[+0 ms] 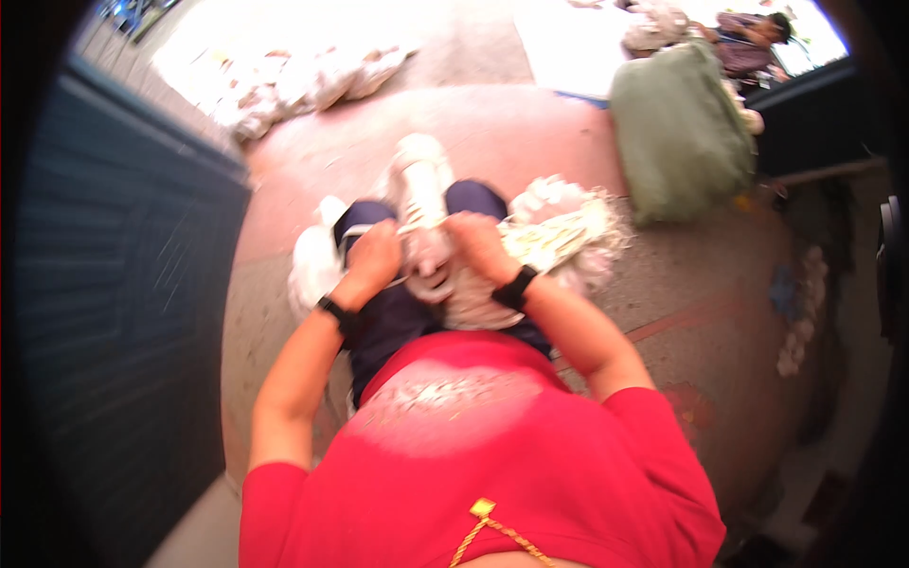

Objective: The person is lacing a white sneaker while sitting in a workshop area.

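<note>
Between my knees stands a long off-white bundle (422, 180) of soft material, its exact kind blurred. A thin pale cord (417, 227) crosses its middle. My left hand (376, 251) is closed at the bundle's left side, with a strand of the cord looping out beside it. On the opposite side my right hand (480, 244) is closed too, gripping the cord near the bundle; its fingertips are partly hidden. Both wrists wear dark bands.
A heap of cream stringy material (568, 232) lies by my right knee, and white material (315, 260) by my left. A large green sack (680, 133) stands ahead right, near another person (748, 43). A dark blue metal panel (133, 265) rises at left. Pale bundles (312, 85) lie farther ahead.
</note>
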Available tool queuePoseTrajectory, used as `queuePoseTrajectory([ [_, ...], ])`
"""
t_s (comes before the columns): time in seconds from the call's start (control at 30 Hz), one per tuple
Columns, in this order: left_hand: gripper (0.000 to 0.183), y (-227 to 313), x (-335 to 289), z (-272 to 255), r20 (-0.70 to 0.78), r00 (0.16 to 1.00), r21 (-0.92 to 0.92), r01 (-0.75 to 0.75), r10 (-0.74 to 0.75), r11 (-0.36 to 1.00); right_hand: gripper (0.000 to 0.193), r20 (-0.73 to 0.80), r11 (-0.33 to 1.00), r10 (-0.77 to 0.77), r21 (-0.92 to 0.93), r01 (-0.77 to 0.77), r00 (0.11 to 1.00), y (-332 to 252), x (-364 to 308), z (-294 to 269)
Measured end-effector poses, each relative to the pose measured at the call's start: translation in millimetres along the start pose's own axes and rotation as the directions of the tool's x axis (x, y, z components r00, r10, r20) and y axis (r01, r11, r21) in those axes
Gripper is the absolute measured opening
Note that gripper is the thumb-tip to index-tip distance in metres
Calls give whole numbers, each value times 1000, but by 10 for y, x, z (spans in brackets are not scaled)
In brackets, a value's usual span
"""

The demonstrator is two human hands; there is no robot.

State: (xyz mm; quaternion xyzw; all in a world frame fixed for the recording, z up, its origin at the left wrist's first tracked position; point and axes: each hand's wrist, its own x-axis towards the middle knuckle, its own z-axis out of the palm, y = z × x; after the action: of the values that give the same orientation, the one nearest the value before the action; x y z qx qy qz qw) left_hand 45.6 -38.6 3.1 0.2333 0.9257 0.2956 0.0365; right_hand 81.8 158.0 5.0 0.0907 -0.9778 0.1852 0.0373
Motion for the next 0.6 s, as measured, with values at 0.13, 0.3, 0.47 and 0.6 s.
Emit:
queuePoseTrajectory([
  [0.13, 9, 41, -98, -211, 138, 988, 217, -100, 71, 971, 7, -93, 993, 44, -107, -54, 995, -159, -21, 135],
  [0.3, 5, 243, -3, -262, 242, 964, 305, -185, 112, 934, 17, -88, 996, 42, -80, -49, 995, -178, -43, -65],
  [0.47, 11, 270, -14, -260, 49, 994, 286, -106, 96, 953, 22, -95, 990, 50, -130, -62, 994, -192, -88, -94],
  [0.6, 20, 436, -127, -272, -20, 997, 368, -64, 77, 927, 18, -101, 992, 29, -123, -41, 995, -234, -104, -178],
])
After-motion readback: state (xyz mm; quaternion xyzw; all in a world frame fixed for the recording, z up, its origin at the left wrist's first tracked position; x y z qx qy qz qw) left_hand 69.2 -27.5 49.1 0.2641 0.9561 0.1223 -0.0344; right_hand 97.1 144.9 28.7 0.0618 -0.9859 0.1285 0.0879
